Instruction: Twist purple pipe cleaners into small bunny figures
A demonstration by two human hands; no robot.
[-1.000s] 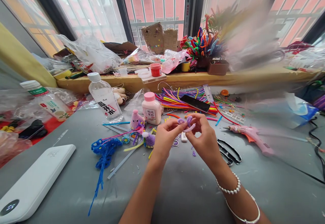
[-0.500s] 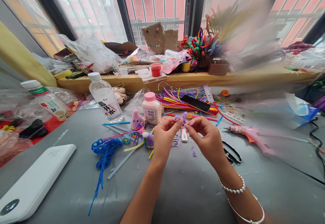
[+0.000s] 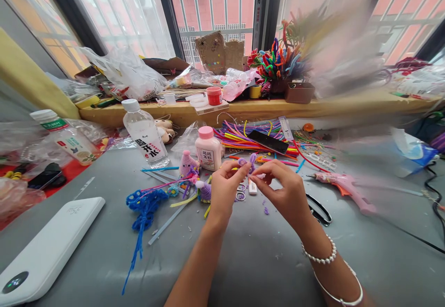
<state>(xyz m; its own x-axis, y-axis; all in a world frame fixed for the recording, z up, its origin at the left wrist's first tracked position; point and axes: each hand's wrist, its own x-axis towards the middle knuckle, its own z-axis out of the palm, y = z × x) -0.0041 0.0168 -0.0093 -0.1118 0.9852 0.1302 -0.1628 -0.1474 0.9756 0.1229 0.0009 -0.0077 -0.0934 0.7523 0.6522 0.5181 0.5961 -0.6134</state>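
Note:
A fuzzy purple pipe cleaner [image 3: 253,158], bent into small loops, sticks up between my hands. My left hand [image 3: 224,188] pinches it between thumb and fingers. From the other side, the thumb and forefinger of my right hand [image 3: 284,187] close at its lower end; the exact contact is partly hidden by the fingers. Just beneath lie a small white box-like piece [image 3: 252,187] and scissors [image 3: 240,196], of which the ring handles show. Left of my left hand are a purple fuzzy figure [image 3: 204,191] and a pink one [image 3: 188,164].
A pink glue gun [image 3: 351,190] lies at right, its cord trailing. Blue yarn-like strands [image 3: 144,207] and a white power bank [image 3: 52,246] are at left. Bottles, including a pink-capped one [image 3: 207,149], stand behind. A phone [image 3: 267,141] rests on coloured pipe cleaners [image 3: 232,145].
My right hand's fingertips have moved slightly left and down, against the lower end of the purple pipe cleaner. A pale pink bit seen by those fingers no longer shows. My left hand stays put.

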